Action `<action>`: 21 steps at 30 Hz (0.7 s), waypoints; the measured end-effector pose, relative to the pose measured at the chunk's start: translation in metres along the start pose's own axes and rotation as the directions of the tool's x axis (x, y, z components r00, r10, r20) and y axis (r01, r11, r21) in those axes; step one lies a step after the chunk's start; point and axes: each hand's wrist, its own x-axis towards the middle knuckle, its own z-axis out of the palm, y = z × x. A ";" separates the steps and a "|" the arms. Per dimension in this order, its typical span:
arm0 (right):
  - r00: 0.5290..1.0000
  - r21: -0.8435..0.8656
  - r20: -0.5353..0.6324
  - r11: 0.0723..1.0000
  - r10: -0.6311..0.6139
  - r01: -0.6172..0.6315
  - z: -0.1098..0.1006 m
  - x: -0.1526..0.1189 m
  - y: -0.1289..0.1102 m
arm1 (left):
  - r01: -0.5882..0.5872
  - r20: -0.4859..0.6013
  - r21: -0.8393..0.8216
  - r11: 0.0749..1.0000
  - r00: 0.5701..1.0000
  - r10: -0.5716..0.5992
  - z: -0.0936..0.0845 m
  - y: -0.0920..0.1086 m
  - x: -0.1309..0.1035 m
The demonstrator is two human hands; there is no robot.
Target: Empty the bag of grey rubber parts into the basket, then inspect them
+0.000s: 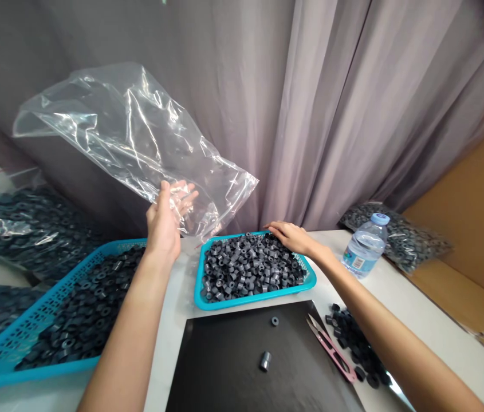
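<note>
My left hand point(165, 220) is raised above the gap between two blue baskets and grips a large clear plastic bag point(138, 131), thumb on one side and fingers behind the film. The bag looks empty and spreads up to the left. My right hand point(290, 234) lies palm down over the far right corner of the middle blue basket point(248, 301), its fingers stretched out along the rim. Small dark grey plastic rings point(250, 266) fill that basket. On the black mat point(224, 360) in front are a loose ring point(275, 321) and a short grey cylindrical piece point(265, 361).
Pink thread snips point(331, 349) lie beside a pile of black pieces point(355, 337) at right. Behind stand a water bottle point(365, 246) and a filled bag point(413, 237). Left are another blue basket point(31, 375) of rings and a bulging filled bag point(22, 229). A grey curtain point(242, 86) hangs behind.
</note>
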 end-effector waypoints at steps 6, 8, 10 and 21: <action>0.990 -0.130 -0.010 0.982 0.140 -0.141 -0.005 0.001 -0.018 | -0.004 0.014 -0.017 1.000 1.000 0.005 0.001 0.004 -0.004; 0.985 -0.151 0.002 0.974 0.171 -0.169 -0.006 0.002 -0.020 | 0.010 0.016 -0.046 0.999 1.000 -0.009 0.001 0.006 -0.006; 0.982 -0.162 0.006 0.969 0.191 -0.187 -0.007 0.003 -0.019 | 0.028 0.007 -0.075 0.997 1.000 -0.027 0.001 0.008 -0.007; 0.993 -0.078 0.099 0.994 -0.071 0.079 0.011 0.023 -0.041 | 0.037 0.003 -0.090 0.995 0.999 -0.037 0.002 0.008 -0.007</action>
